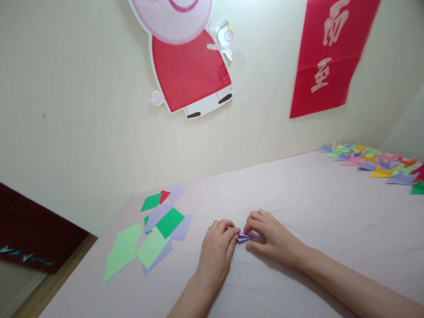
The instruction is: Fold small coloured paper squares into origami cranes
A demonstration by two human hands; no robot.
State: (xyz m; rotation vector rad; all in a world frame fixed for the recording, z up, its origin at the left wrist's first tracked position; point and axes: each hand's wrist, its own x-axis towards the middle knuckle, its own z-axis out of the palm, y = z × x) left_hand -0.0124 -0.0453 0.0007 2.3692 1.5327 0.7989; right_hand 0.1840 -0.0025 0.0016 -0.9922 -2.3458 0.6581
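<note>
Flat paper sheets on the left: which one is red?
The flat red paper sheet at the far end, peeking out between a dark green paper sheet and a pale purple one. The others there are all green or purple.

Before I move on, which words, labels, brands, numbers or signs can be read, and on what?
"至" (likely): lower character on the red banner.
Upper character, same banner: too stylised and blurred to read surely.
Nothing else readable.

Pale wall (82, 110) facing us, red-dressed cartoon cutout (189, 73) on it, red lettered banner (333, 55) to our right, dark panel (43, 229) low left.
</note>
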